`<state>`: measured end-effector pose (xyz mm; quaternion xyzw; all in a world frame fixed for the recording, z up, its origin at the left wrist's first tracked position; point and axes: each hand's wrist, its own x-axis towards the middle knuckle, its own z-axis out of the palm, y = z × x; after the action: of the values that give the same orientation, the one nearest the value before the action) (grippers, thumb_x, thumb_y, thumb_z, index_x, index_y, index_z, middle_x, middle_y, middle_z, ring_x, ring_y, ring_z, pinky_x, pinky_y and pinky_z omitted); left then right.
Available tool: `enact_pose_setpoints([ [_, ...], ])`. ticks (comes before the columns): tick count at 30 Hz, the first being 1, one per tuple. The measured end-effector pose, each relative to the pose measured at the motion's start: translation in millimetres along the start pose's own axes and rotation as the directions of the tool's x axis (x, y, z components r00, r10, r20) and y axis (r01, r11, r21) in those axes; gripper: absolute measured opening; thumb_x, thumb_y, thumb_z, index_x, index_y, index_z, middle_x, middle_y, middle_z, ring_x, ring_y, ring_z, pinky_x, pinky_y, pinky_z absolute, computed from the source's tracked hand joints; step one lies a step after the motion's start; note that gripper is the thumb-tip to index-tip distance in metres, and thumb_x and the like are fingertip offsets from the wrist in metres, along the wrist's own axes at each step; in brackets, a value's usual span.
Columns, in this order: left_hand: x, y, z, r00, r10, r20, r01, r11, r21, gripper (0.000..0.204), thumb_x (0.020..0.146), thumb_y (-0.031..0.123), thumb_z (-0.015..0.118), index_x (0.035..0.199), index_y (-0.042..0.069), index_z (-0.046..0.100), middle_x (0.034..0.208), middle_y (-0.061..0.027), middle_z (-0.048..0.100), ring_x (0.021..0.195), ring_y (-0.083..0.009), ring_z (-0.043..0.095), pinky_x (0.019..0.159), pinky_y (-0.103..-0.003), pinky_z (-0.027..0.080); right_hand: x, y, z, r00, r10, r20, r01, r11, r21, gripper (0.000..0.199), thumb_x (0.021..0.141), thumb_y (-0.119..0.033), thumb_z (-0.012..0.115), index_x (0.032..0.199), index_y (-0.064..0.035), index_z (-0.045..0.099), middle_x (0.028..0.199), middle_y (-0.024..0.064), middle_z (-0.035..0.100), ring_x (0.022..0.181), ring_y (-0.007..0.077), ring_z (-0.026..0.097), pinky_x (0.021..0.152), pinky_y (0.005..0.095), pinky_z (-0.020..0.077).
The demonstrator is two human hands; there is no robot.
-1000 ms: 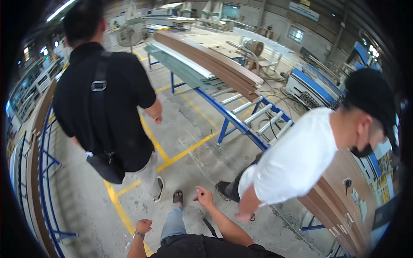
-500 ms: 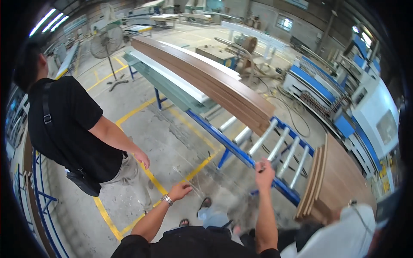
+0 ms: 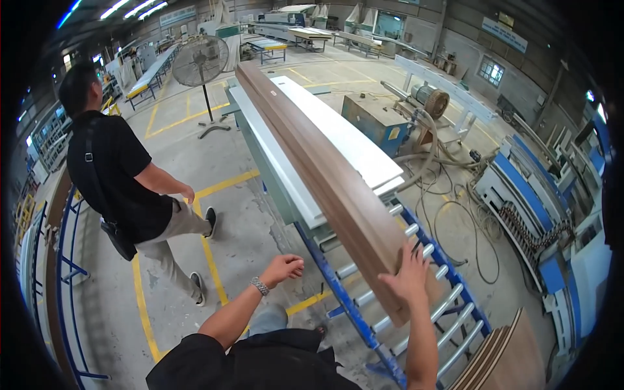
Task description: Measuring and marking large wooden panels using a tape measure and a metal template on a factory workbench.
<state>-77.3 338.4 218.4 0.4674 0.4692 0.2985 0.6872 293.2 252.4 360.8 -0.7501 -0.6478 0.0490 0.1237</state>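
A long stack of brown wood panels lies lengthwise on a blue roller conveyor. My right hand presses flat against the near end of that stack, fingers spread. My left hand hangs in the air left of the conveyor rail, fingers loosely curled and holding nothing, a metal watch on its wrist. White boards lie beside the brown stack, further along the line.
A person in a black shirt and grey trousers walks on the left across yellow floor lines. A standing fan is behind. Blue racks at far left, machines and cables at right, more brown panels lower right.
My view has swung toward the conveyor. My right hand has come to rest on the end of the brown stack. The person in black has stepped further away to the left.
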Motion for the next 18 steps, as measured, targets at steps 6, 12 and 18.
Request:
enact_pose_setpoints([
  [6, 135, 72, -27, 0.991, 0.048, -0.126, -0.067, 0.986, -0.154, 0.031, 0.102, 0.029, 0.063, 0.111, 0.0, 0.068, 0.1, -0.0114, 0.074, 0.084, -0.0217, 0.074, 0.072, -0.034, 0.06, 13, 3, -27, 0.991, 0.125, 0.042, -0.125, 0.992, -0.001, 0.126, 0.057, -0.045, 0.091, 0.156, -0.0006, 0.026, 0.161, 0.0237, 0.032, 0.147, 0.0454, 0.03, 0.121, 0.0573, 0.02],
  [12, 267, 138, -85, 0.949, 0.082, -0.305, -0.183, 0.93, -0.319, 0.038, 0.105, 0.035, 0.056, 0.111, -0.001, 0.067, 0.094, -0.0123, 0.074, 0.078, -0.0254, 0.074, 0.068, -0.038, 0.061, 34, -4, -33, 0.972, 0.137, 0.19, -0.122, 0.988, -0.09, 0.121, 0.051, -0.04, 0.089, 0.153, -0.0035, 0.034, 0.156, 0.0248, 0.037, 0.139, 0.0453, 0.036, 0.12, 0.0541, 0.0229],
  [18, 342, 200, -153, 0.933, 0.102, -0.344, -0.288, 0.787, -0.546, 0.054, 0.103, 0.055, 0.053, 0.108, 0.002, 0.065, 0.083, -0.0086, 0.073, 0.075, -0.0219, 0.073, 0.067, -0.037, 0.06, 16, -88, -77, 0.938, 0.228, 0.263, -0.186, 0.967, -0.176, 0.096, 0.074, -0.035, 0.084, 0.152, -0.0059, 0.037, 0.155, 0.0172, 0.041, 0.138, 0.0416, 0.043, 0.12, 0.0508, 0.0316],
])
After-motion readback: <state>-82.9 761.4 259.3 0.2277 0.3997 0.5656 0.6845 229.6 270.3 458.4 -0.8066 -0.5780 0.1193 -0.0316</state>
